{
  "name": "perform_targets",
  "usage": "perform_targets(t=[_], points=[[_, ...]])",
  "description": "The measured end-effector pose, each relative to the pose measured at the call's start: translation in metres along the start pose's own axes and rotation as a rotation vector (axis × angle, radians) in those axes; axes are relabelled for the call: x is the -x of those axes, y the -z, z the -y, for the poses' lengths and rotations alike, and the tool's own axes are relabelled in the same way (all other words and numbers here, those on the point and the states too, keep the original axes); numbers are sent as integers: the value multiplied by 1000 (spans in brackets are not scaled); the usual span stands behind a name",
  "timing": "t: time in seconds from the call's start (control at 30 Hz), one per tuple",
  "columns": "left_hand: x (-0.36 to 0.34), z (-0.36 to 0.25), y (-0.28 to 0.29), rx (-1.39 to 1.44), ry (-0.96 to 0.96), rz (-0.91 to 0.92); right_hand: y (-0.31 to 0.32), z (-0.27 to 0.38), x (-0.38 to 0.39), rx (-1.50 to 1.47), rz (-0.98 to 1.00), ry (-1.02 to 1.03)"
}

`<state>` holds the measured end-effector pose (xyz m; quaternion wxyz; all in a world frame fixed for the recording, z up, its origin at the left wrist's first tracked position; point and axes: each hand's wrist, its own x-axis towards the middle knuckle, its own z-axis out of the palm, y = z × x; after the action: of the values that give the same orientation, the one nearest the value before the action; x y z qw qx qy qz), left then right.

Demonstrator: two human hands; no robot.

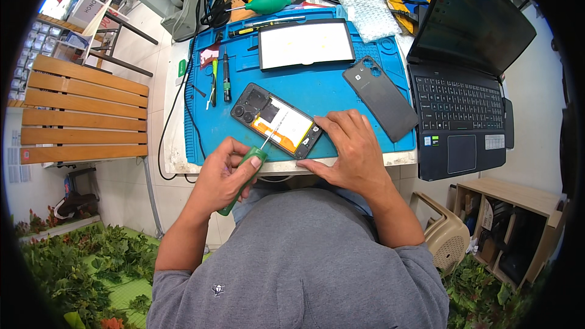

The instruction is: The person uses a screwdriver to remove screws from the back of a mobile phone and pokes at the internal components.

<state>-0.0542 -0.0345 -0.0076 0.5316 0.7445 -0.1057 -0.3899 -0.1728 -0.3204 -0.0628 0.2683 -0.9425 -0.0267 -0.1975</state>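
An opened smartphone [281,123] lies slanted on the blue repair mat [210,137], its battery and inner parts exposed. My left hand [226,173] is closed around the green handle of a screwdriver [248,173]. The thin metal shaft reaches over the phone's battery area; whether its tip touches cannot be made out. My right hand [348,149] grips the phone's lower right end, thumb on the near edge and fingers on the far edge. To the right, a dark grey phone back cover [382,99] with camera cutouts rests on the mat.
A black-framed white panel [306,44] lies behind the phone. Left of it are a slim precision screwdriver [226,76] and a green-handled tool [214,82]. A green air blower [268,3] and bubble wrap [365,9] sit at the back. An open laptop [462,103] stands right.
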Motion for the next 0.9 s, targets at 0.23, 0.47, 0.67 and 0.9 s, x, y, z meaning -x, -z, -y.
perform_targets(t=[0.23,0.47,0.67,0.9], points=[[-1,-1,1,4,11,-4,-1,-1,0,-3,2,-5],[-2,0,3,6,-17,21,-1,0,1,-3,1,-9],[-1,-3,2,-12,0,16,0,0,0,-8,7,-12],[0,1,0,7,-2,-4,0,0,1,-3,5,-7]])
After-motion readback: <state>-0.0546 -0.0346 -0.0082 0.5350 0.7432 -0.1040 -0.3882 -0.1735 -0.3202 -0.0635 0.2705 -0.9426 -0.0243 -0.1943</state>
